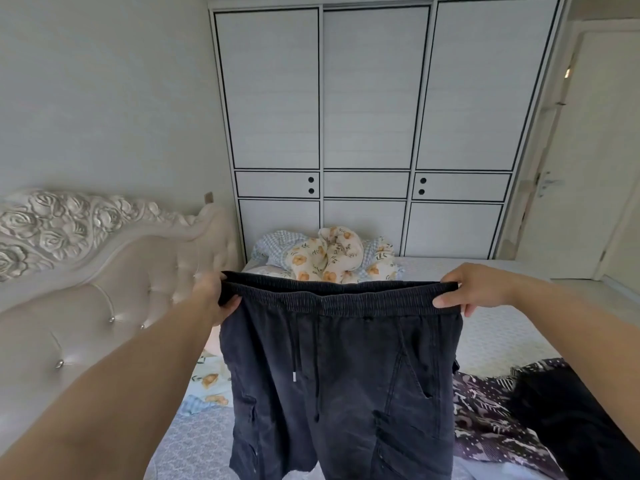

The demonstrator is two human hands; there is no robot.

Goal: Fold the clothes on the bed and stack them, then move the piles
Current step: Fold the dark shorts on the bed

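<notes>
A pair of dark washed-black shorts [343, 375] with an elastic waistband and drawstring hangs in the air over the bed [491, 337], spread wide. My left hand [216, 297] grips the left end of the waistband. My right hand [474, 289] pinches the right end, thumb in front. A dark patterned garment [485, 410] lies crumpled on the bed at the right, partly hidden by the shorts. Beside it lies a black garment [568, 410].
A floral and checked quilt [329, 254] is bunched at the far side of the bed. A tufted headboard [104, 306] runs along the left. A white wardrobe [370, 133] stands behind the bed, and a door [588, 168] is at the right.
</notes>
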